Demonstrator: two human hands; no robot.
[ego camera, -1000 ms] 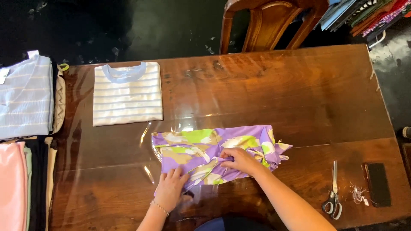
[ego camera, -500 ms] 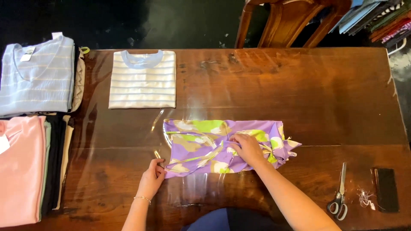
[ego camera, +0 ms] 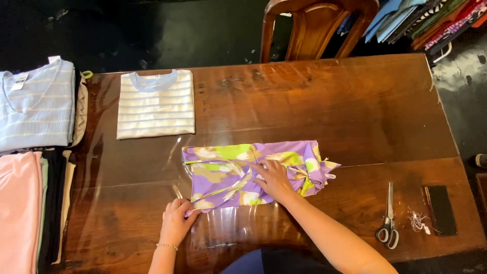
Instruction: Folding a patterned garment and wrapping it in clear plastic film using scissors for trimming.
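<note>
Purple garment with green and cream print lies part-folded on the worktop, near the front edge, roughly centred.

Left hand: fingers closed together on the garment's near-left corner, pinching the hem against the wood. Right hand: flat on the cloth, fingers spread apart and pressing down mid-garment, gripping nothing. Bunched ties or ruffled fabric stick out just right of the right fingers.

Surface: dark brown wood, glossy, under a clear plastic sheet; glare streaks and creases in the sheet show just left of the left fingers and beyond the garment.

Beyond the left fingers, well apart: folded striped tee, white and pale stripes, blue collar, lying flat. Far left of the left fingers: pale blue striped top on a stack, and nearer the front edge a pink folded piece beside a row of stacked dark and cream folded clothes.

Right of the right fingers, well apart: scissors, blades pointing away, handles toward the front edge. Further right, a small tangle of white thread scraps, then a flat black rectangular object.

Room: wooden chair at the far edge of the worktop, dark floor behind it. Top right, a rack or stack of coloured fabrics, partly cut off.
</note>
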